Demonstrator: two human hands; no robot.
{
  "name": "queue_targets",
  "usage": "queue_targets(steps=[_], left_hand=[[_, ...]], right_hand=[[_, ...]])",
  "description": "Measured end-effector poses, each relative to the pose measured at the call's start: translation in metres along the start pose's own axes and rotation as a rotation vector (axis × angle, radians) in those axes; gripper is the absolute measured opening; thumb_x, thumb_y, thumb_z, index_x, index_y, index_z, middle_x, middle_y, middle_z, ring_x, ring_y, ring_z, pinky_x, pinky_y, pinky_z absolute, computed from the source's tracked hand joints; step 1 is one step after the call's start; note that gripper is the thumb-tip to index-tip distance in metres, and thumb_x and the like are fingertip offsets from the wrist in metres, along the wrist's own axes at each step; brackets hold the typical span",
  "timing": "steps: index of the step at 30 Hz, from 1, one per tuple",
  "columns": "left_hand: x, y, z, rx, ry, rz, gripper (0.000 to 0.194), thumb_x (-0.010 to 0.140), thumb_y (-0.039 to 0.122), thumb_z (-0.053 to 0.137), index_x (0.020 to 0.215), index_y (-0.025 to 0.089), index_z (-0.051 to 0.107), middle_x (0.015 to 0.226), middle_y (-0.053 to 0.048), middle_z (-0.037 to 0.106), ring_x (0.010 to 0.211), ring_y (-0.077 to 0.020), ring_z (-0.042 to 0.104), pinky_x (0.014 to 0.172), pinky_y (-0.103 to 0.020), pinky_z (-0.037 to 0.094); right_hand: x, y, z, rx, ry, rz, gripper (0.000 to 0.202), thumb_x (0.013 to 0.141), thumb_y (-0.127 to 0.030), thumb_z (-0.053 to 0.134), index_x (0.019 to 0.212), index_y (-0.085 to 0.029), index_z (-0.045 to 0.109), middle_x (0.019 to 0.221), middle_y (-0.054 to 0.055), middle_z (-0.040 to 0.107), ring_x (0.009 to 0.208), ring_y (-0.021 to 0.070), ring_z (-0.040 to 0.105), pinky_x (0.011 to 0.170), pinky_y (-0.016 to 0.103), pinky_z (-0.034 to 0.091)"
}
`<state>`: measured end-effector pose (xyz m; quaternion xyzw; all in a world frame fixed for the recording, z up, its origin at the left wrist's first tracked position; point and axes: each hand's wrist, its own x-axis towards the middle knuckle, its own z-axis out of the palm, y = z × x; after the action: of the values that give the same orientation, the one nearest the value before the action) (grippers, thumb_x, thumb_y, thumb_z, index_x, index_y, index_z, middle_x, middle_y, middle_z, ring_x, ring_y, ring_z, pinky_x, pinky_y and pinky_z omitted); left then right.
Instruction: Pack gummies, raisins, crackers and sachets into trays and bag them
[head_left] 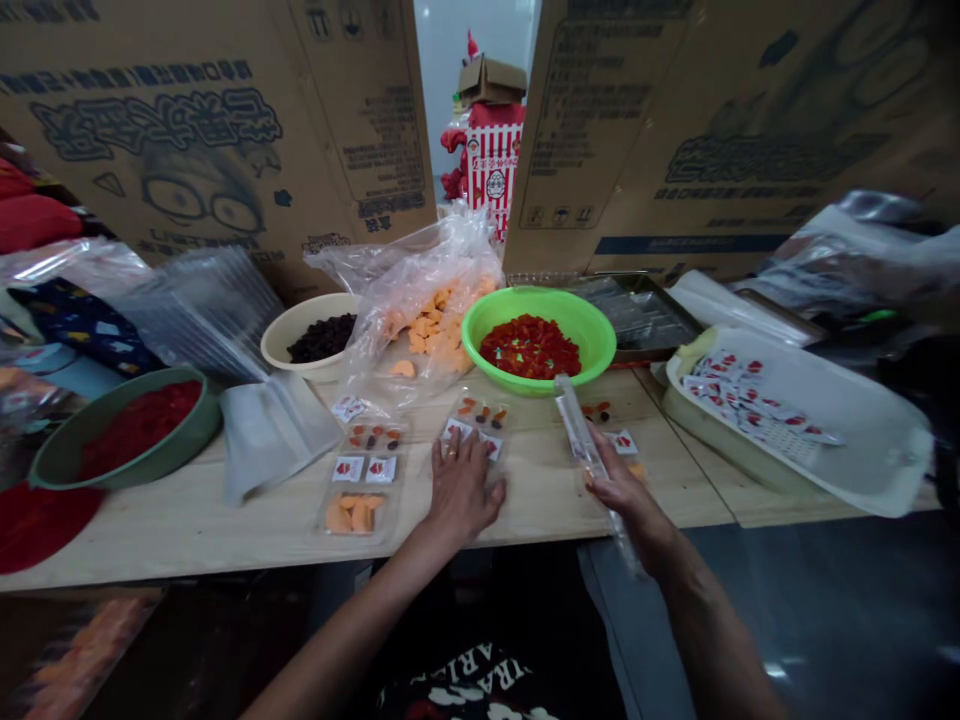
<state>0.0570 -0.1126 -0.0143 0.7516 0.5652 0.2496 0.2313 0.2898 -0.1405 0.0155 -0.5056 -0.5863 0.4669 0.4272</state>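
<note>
My left hand [466, 487] lies on the middle clear tray [480, 408], its fingers stretched over the small white sachets [493, 448]. Dried fruit pieces fill that tray's far row; its near part is hidden by my hand. In my right hand [628, 490] is a clear plastic tray [582, 425], gripped edge-on; whether it is one or several nested cannot be told. Behind it, partly covered, lies another tray with a sachet [622, 443] and orange pieces. Left of my left hand, a filled tray [324, 510] holds dried fruit, two sachets and orange pieces [355, 514].
Along the back stand a cream bowl [274, 345] of dark pieces, a plastic bag [450, 250] of orange pieces and a green bowl [604, 345] of red pieces. A white basket [892, 440] of sachets sits right. Stacked clear trays [202, 310] and a dull green bowl [56, 465] are left.
</note>
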Motion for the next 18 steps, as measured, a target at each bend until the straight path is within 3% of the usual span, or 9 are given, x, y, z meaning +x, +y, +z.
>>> queue_targets(steps=[2, 4, 6, 8, 13, 18], left_hand=[[-0.007, 0.014, -0.01, -0.371, 0.044, 0.0, 0.033, 0.079, 0.036, 0.075, 0.105, 0.02, 0.064, 0.133, -0.014, 0.061, 0.134, -0.0357, 0.047, 0.115, -0.054, 0.031], [-0.009, 0.035, -0.017, -0.85, 0.01, -0.112, 0.031, 0.08, 0.041, 0.076, 0.099, 0.019, 0.066, 0.11, -0.01, 0.069, 0.105, -0.0265, 0.064, 0.093, -0.04, 0.05], [-0.005, 0.055, -0.018, -1.286, -0.06, -0.274, 0.034, 0.076, 0.043, 0.081, 0.093, 0.017, 0.069, 0.087, -0.005, 0.068, 0.076, -0.0163, 0.064, 0.071, -0.029, 0.052], [0.002, 0.07, -0.015, -1.553, -0.087, -0.394, 0.037, 0.066, 0.039, 0.089, 0.087, 0.014, 0.071, 0.074, -0.001, 0.066, 0.063, -0.0103, 0.059, 0.062, -0.023, 0.049], [0.011, 0.08, -0.007, -1.688, -0.105, -0.501, 0.042, 0.051, 0.033, 0.098, 0.079, 0.012, 0.073, 0.066, 0.001, 0.065, 0.057, -0.0071, 0.057, 0.057, -0.018, 0.047], [0.01, 0.083, -0.001, -1.628, -0.109, -0.476, 0.038, 0.057, 0.034, 0.095, 0.08, 0.013, 0.074, 0.068, 0.0, 0.067, 0.058, -0.0068, 0.057, 0.058, -0.018, 0.047]], right_hand=[[0.004, -0.007, 0.013, 0.06, -0.017, -0.012, 0.08, 0.085, -0.062, 0.053, 0.157, -0.035, 0.032, 0.162, -0.001, 0.033, 0.152, 0.032, 0.019, 0.124, 0.054, 0.016], [0.006, -0.014, 0.029, 0.131, -0.063, -0.03, 0.077, 0.087, -0.062, 0.051, 0.157, -0.034, 0.033, 0.16, -0.001, 0.037, 0.151, 0.0313, 0.023, 0.124, 0.054, 0.018], [0.007, -0.018, 0.044, 0.181, -0.123, -0.039, 0.074, 0.091, -0.064, 0.046, 0.156, -0.032, 0.034, 0.155, 0.001, 0.045, 0.149, 0.0305, 0.029, 0.123, 0.053, 0.021], [0.006, -0.017, 0.055, 0.212, -0.145, -0.037, 0.071, 0.094, -0.066, 0.038, 0.156, -0.031, 0.036, 0.148, 0.003, 0.053, 0.146, 0.0296, 0.036, 0.122, 0.053, 0.026], [0.001, -0.002, 0.06, 0.298, -0.09, -0.023, 0.07, 0.095, -0.07, 0.034, 0.151, -0.03, 0.043, 0.135, 0.006, 0.063, 0.139, 0.0317, 0.045, 0.117, 0.055, 0.034], [-0.001, -0.005, 0.054, 0.262, -0.06, -0.041, 0.068, 0.095, -0.071, 0.033, 0.148, -0.031, 0.047, 0.132, 0.006, 0.064, 0.136, 0.0324, 0.047, 0.116, 0.054, 0.037]])
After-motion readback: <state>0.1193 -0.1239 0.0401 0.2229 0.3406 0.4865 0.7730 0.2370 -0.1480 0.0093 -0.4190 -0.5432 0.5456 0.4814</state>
